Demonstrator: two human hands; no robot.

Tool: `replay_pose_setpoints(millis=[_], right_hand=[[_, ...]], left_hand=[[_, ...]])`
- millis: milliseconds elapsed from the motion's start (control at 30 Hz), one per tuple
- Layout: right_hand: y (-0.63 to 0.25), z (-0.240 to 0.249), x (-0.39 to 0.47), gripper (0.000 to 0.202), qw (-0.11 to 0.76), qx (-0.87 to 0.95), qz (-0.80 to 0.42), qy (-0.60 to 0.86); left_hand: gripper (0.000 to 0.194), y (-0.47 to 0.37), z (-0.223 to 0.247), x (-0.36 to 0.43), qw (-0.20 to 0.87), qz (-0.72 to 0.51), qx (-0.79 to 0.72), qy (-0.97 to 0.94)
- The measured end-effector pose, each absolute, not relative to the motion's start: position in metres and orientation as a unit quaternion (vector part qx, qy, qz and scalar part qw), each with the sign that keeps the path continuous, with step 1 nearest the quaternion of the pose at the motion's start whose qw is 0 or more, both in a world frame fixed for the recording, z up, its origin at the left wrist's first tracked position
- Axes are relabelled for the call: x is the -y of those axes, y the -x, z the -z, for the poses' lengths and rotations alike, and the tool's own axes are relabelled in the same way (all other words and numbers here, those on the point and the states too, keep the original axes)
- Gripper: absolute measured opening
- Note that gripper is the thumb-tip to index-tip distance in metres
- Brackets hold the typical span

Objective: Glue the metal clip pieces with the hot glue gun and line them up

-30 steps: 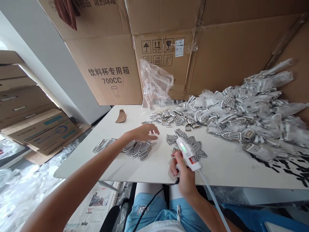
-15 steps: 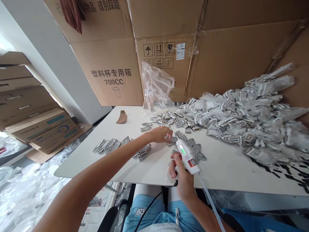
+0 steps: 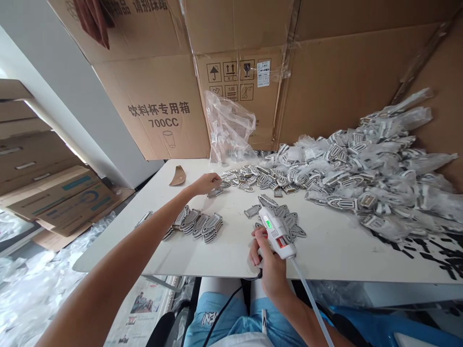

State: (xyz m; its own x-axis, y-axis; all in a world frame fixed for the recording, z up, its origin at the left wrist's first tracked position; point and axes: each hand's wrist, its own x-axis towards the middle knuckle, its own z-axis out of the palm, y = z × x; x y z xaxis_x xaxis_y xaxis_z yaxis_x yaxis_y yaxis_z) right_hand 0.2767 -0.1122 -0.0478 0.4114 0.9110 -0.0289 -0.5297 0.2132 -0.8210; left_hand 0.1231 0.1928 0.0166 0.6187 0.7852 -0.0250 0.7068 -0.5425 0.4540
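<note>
My right hand (image 3: pixel 269 260) is wrapped around a white hot glue gun (image 3: pixel 277 231) with a lit green display and a long clear glue stick trailing from its back. The gun's nozzle points away over a small cluster of flat grey metal pieces (image 3: pixel 294 224), each with slots and a pointed end. Farther off to the left, my left hand (image 3: pixel 206 184) has its fingers closed on a loose grey metal piece (image 3: pixel 224 184); the fingertips partly hide it. Another loose piece lies just below that hand. Neat stacks of these pieces (image 3: pixel 213 226) stand left of centre, partly behind my left forearm.
A large heap of plastic-bagged metal pieces (image 3: pixel 340 178) covers the table's right back. Black strips (image 3: pixel 430 253) lie at the right edge. Cardboard boxes (image 3: pixel 162 96) wall the back, with a clear plastic bag (image 3: pixel 229 130) in front. A brown scrap (image 3: pixel 178 176) lies at back left.
My left hand has moved left and away from me, from beside the glue gun's nozzle to the loose metal pieces. The right hand still grips the gun over the cluster. The view has shifted slightly.
</note>
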Motion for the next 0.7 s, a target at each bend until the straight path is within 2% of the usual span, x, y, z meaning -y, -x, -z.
replay_pose_setpoints(millis=[233,433,567,700], right_hand=[[-0.277,0.049,0.111,0.038,0.745,0.251,-0.474,0.397],[-0.277,0.05,0.11,0.037,0.746,0.251,-0.475,0.393],[-0.277,0.052,0.109,0.036,0.745,0.253,-0.475,0.394],[-0.277,0.052,0.109,0.038,0.738,0.247,-0.489,0.395]], left_hand=[[0.035,-0.105,-0.01,-0.201,0.231,-0.069,-0.439,-0.865],[0.034,-0.109,-0.011,-0.192,0.261,-0.106,-0.448,-0.848],[0.034,-0.111,-0.028,-0.183,0.287,-0.169,-0.447,-0.83],[0.043,-0.107,-0.062,-0.154,0.315,-0.271,-0.432,-0.8]])
